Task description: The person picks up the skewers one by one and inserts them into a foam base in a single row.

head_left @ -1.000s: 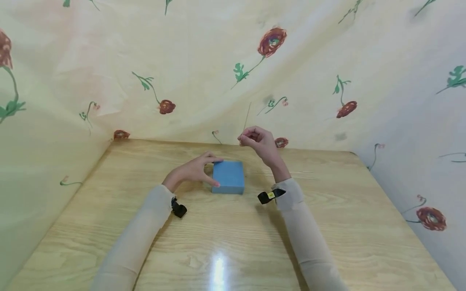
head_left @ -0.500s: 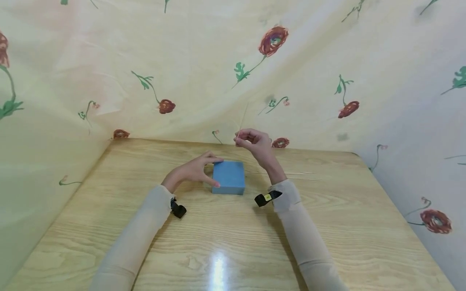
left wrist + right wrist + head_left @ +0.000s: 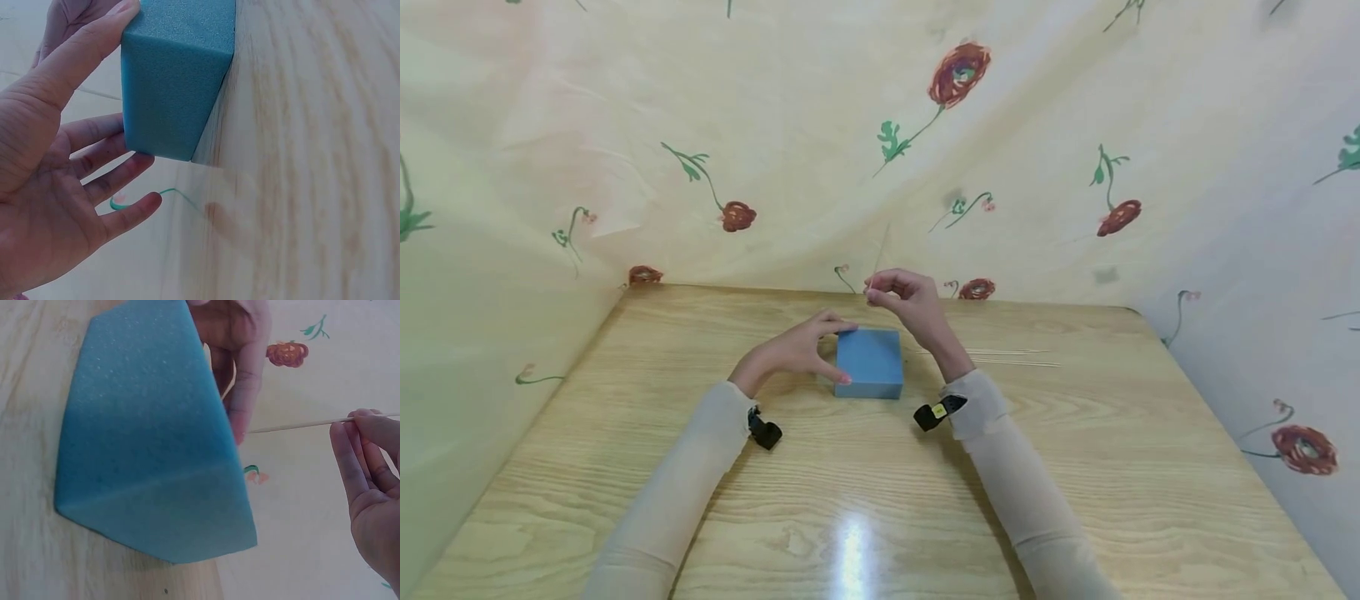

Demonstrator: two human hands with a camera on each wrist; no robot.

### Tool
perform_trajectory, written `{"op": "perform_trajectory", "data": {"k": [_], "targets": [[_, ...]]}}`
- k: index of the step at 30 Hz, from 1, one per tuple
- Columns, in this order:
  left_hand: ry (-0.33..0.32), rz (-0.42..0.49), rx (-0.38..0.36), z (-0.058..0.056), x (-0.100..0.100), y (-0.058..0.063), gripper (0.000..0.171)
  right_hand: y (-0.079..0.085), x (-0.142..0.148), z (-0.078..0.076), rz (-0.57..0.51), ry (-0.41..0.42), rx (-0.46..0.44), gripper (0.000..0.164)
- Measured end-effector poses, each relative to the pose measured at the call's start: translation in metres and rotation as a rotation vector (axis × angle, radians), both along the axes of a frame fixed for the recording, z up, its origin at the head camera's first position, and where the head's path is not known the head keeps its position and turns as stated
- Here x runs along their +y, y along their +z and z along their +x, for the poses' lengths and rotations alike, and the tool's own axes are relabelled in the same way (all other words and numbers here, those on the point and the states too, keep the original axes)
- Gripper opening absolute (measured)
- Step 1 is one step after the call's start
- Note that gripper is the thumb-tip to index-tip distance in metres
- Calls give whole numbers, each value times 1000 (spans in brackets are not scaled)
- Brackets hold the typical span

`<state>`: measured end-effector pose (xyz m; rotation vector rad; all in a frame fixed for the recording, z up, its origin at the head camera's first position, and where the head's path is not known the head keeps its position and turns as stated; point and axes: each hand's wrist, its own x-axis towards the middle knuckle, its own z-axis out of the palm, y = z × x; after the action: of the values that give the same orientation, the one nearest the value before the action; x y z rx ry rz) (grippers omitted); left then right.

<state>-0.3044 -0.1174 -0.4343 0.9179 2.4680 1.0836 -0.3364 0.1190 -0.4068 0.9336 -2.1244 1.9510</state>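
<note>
A blue foam block (image 3: 870, 354) lies on the wooden table in front of the person. My left hand (image 3: 793, 350) holds it from the left, thumb at the near edge and index finger at the far edge; the other fingers spread loosely in the left wrist view. Above the block's far side, my right hand (image 3: 916, 307) pinches a thin wooden skewer (image 3: 882, 246) between thumb and fingertips. The skewer stands nearly upright, slightly tilted. In the right wrist view its pointed tip (image 3: 252, 432) faces the block's top; whether they touch I cannot tell.
Several thin skewers (image 3: 1015, 363) lie on the table right of the block, partly behind the right wrist. A flowered cloth (image 3: 790, 150) hangs behind the table and along both sides. The wooden table (image 3: 820, 500) stretches toward the person.
My right hand has moved left and slightly down with the skewer, coming over the block's far side. The left hand and the block have stayed in place.
</note>
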Motion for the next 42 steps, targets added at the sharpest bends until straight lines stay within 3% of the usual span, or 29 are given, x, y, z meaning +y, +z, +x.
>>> {"op": "perform_trajectory", "data": {"k": [16,31,42], "targets": [[-7,22,-10,1,-1,0,93,-4,-9,4,-15,46,-11,23],[-10,20,-16,2,-2,0,95,-7,-11,4,20,44,-19,17],[-22,-54,-6,-4,3,11,88,-3,-14,6,69,12,-15,21]]}}
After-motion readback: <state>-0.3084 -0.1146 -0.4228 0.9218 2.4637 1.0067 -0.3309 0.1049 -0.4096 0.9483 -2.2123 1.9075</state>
